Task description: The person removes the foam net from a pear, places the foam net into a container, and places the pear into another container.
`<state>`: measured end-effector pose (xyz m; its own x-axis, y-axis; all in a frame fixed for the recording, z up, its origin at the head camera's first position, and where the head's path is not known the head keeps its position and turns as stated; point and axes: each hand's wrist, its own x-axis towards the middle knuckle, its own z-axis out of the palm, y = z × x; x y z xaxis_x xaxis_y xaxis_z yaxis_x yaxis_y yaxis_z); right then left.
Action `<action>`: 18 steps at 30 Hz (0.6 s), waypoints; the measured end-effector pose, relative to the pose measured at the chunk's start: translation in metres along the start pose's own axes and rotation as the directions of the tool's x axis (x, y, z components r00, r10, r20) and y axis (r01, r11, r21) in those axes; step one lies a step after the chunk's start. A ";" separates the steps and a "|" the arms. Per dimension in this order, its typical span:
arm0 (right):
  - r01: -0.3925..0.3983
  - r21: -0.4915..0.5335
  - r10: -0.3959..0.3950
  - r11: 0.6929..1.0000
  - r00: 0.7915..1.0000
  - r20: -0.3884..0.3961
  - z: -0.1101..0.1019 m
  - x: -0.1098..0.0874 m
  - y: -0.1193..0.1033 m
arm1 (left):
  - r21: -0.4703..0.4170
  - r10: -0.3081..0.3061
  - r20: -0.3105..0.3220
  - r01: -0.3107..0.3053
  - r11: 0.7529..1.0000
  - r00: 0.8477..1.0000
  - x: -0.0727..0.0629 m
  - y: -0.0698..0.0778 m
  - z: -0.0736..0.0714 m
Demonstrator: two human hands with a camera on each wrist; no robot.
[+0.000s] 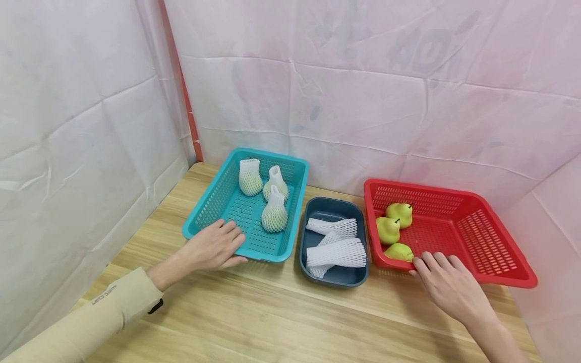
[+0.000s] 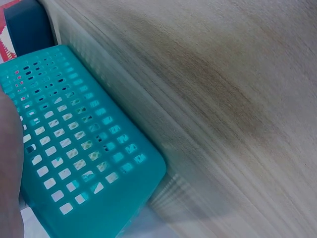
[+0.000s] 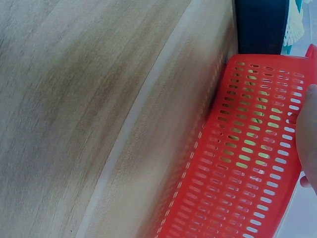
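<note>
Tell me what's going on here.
A person's left hand grips the near rim of the teal basket, where three pears in white foam nets sit. The right hand grips the near rim of the red basket, which holds three bare pears. Between the baskets, a dark blue bin holds loose foam nets.

Head: high, forward and down over desk [image 1: 281, 322]
Left wrist: close, tilted, facing teal basket [image 2: 109, 208]
Right wrist: likewise, facing red basket [image 3: 277, 210]
Both wrists: share blue tray [image 2: 29, 27]
</note>
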<state>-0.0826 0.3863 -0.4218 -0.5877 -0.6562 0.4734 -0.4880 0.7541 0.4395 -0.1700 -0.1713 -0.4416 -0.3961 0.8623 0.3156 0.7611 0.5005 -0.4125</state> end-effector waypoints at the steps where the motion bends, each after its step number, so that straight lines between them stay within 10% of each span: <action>1: 0.002 0.000 -0.002 1.000 1.000 -0.001 0.001 0.000 0.000 | -0.005 -0.002 0.002 0.002 1.000 1.000 0.000 0.000 0.000; 18: -0.010 0.014 0.010 1.000 1.000 0.025 0.006 -0.003 0.001 | -0.124 -0.076 0.145 0.095 0.988 0.987 0.043 -0.019 -0.032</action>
<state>-0.0848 0.3893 -0.4271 -0.6084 -0.6480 0.4582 -0.4912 0.7609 0.4240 -0.1853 -0.1465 -0.3933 -0.5232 0.8236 0.2190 0.7779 0.5665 -0.2720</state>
